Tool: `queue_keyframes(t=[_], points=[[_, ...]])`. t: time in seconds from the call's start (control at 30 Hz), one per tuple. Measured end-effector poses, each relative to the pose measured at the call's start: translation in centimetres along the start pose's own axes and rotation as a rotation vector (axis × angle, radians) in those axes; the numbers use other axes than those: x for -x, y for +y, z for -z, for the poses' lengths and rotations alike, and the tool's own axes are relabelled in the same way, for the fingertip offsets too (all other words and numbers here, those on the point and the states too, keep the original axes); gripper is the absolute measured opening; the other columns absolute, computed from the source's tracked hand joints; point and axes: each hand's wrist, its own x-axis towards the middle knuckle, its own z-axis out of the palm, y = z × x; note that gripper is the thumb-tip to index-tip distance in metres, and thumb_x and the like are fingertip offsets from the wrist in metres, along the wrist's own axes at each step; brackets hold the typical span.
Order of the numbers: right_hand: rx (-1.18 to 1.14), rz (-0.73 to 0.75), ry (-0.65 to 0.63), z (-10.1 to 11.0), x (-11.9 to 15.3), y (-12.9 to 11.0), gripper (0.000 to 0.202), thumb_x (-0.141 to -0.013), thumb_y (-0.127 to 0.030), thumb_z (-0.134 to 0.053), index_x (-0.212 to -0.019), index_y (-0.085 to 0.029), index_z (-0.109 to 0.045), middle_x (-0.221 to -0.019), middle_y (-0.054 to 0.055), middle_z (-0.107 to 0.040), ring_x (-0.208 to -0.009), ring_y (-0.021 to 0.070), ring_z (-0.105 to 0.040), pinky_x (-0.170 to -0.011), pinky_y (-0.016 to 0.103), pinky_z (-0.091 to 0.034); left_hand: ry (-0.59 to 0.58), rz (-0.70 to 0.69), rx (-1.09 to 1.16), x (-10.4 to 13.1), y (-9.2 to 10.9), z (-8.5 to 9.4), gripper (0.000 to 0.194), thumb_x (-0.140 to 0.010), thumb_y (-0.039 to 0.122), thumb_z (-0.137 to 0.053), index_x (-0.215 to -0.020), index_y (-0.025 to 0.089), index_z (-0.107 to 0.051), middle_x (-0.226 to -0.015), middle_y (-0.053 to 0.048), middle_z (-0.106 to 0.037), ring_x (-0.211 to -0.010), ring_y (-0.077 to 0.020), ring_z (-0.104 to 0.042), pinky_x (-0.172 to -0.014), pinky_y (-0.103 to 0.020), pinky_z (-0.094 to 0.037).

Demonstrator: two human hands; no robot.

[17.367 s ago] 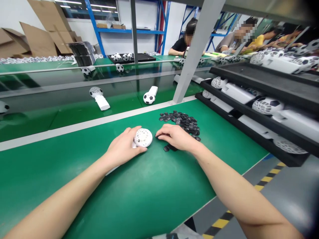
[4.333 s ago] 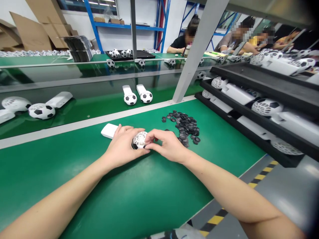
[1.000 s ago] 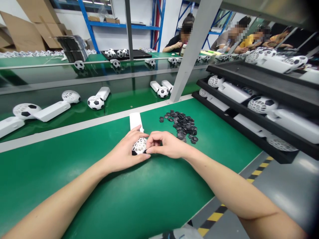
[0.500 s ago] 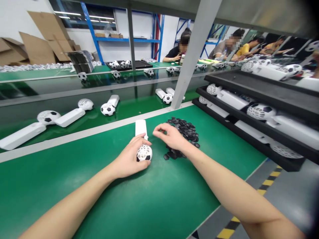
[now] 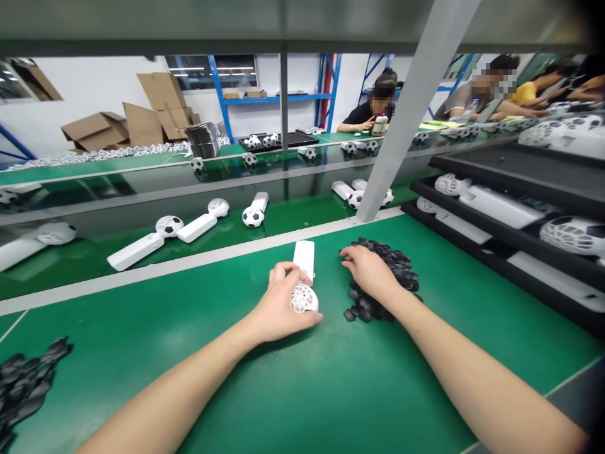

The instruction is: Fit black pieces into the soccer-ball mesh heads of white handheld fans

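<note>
My left hand (image 5: pixel 278 306) is wrapped round the ball-shaped head of a white handheld fan (image 5: pixel 304 257), which has a soccer-ball pattern and an open lattice front. The fan lies on the green work surface (image 5: pixel 283 391) with its handle pointing away from me. My right hand (image 5: pixel 371 270) is over the pile of small black patches (image 5: pixel 394 261), fingers bent and close together at its left edge. Whether a patch is between those fingertips I cannot make out.
More fans (image 5: pixel 197 227) lie on the green belt beyond the metal edge. Stacked black trays (image 5: pixel 501 233) holding fans stand at the right. A slanted grey post (image 5: pixel 411 120) rises ahead. Another black pile (image 5: pixel 28 384) lies at left. A co-worker (image 5: pixel 373 107) sits across the line.
The view has swung left, bringing the second black pile into sight. My right hand has moved onto the black pile. The left hand stays on the fan, whose head has turned.
</note>
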Motion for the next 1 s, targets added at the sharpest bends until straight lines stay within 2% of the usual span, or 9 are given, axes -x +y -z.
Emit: queue_keyframes(t=[0.13, 0.33, 0.43, 0.53, 0.63, 0.77, 0.83, 0.9, 1.0], points=[[-0.05, -0.031, -0.029, -0.1, -0.1, 0.7, 0.022, -0.082, -0.019, -0.049, -0.099, -0.015, -0.062, -0.097, 0.01, -0.062, -0.085, 0.0181, -0.059, -0.078, 0.027, -0.042, -0.076, 0.025, 0.028, 0.0, -0.1, 0.9, 0.046, -0.056, 0.025, -0.068, -0.097, 0.023, -0.048, -0.117, -0.005, -0.03, -0.112, -0.0243, -0.038, -0.097, -0.042, -0.035], [0.01, -0.051, -0.041, 0.9, 0.4, 0.1, 0.014, -0.081, -0.016, -0.049, -0.084, -0.017, -0.063, -0.093, 0.009, -0.06, -0.085, 0.0196, -0.058, -0.074, 0.028, -0.041, -0.165, -0.081, 0.014, 0.0, -0.1, 2.0, 0.045, -0.058, 0.021, -0.064, -0.101, 0.025, -0.05, -0.12, -0.003, -0.034, -0.114, -0.0221, -0.04, -0.1, -0.037, -0.033], [-0.004, -0.064, -0.056, 1.1, 0.6, 0.3, 0.012, -0.079, -0.016, -0.053, -0.087, -0.017, -0.061, -0.088, 0.008, -0.062, -0.082, 0.0188, -0.059, -0.073, 0.027, -0.041, -0.135, -0.015, -0.025, 0.0, 0.1, 2.1, 0.051, -0.057, 0.027, -0.067, -0.105, 0.024, -0.049, -0.117, -0.004, -0.038, -0.11, -0.0236, -0.042, -0.097, -0.038, -0.035], [-0.025, -0.064, -0.057, 1.5, 1.1, 0.2, 0.015, -0.08, -0.018, -0.052, -0.094, -0.019, -0.059, -0.086, 0.006, -0.064, -0.08, 0.0185, -0.059, -0.072, 0.028, -0.042, -0.134, 0.077, -0.076, 0.0, 0.2, 2.5, 0.054, -0.056, 0.037, -0.069, -0.105, 0.024, -0.051, -0.107, -0.004, -0.045, -0.099, -0.0241, -0.048, -0.087, -0.038, -0.041], [-0.235, -0.011, -0.053, 2.1, 1.6, -0.4, 0.013, -0.084, -0.022, -0.047, -0.088, -0.02, -0.059, -0.078, 0.003, -0.064, -0.071, 0.015, -0.059, -0.067, 0.026, -0.043, -0.163, 0.079, -0.08, -0.1, 0.1, 3.1, 0.049, -0.058, 0.033, -0.067, -0.104, 0.025, -0.052, -0.105, -0.002, -0.05, -0.092, -0.0223, -0.051, -0.079, -0.034, -0.042], [-0.609, 0.059, -0.17, 2.9, 2.2, -1.8, 0.016, -0.081, -0.026, -0.052, -0.093, -0.018, -0.058, -0.072, 0.001, -0.061, -0.059, 0.0111, -0.056, -0.057, 0.023, -0.045, -0.244, 0.081, -0.008, -0.3, -0.2, 3.6, 0.05, -0.061, 0.025, -0.062, -0.109, 0.024, -0.05, -0.103, -0.002, -0.054, -0.084, -0.0195, -0.053, -0.07, -0.029, -0.043], [-0.59, 0.181, -0.147, 3.2, 2.5, -2.5, 0.015, -0.081, -0.022, -0.051, -0.092, -0.018, -0.061, -0.077, 0.002, -0.06, -0.066, 0.0113, -0.056, -0.063, 0.024, -0.046, -0.268, 0.066, 0.003, -0.4, -0.3, 3.6, 0.052, -0.06, 0.024, -0.062, -0.111, 0.024, -0.05, -0.101, -0.002, -0.055, -0.083, -0.0194, -0.052, -0.07, -0.029, -0.042], [-0.462, 0.302, -0.048, 3.4, 2.7, -3.1, 0.015, -0.082, -0.021, -0.049, -0.084, -0.018, -0.064, -0.084, 0.004, -0.058, -0.077, 0.0132, -0.055, -0.072, 0.027, -0.045, -0.267, 0.054, 0.002, -0.4, -0.3, 3.7, 0.051, -0.06, 0.024, -0.061, -0.11, 0.024, -0.05, -0.101, -0.002, -0.055, -0.084, -0.0193, -0.052, -0.071, -0.03, -0.042], [-0.355, 0.351, 0.002, 3.7, 3.0, -3.9, 0.016, -0.084, -0.02, -0.047, -0.08, -0.018, -0.062, -0.086, 0.005, -0.057, -0.081, 0.0146, -0.053, -0.073, 0.028, -0.044, -0.264, 0.062, -0.001, -0.3, -0.3, 3.7, 0.05, -0.061, 0.024, -0.06, -0.11, 0.024, -0.05, -0.099, -0.001, -0.055, -0.08, -0.0182, -0.052, -0.069, -0.029, -0.042]])
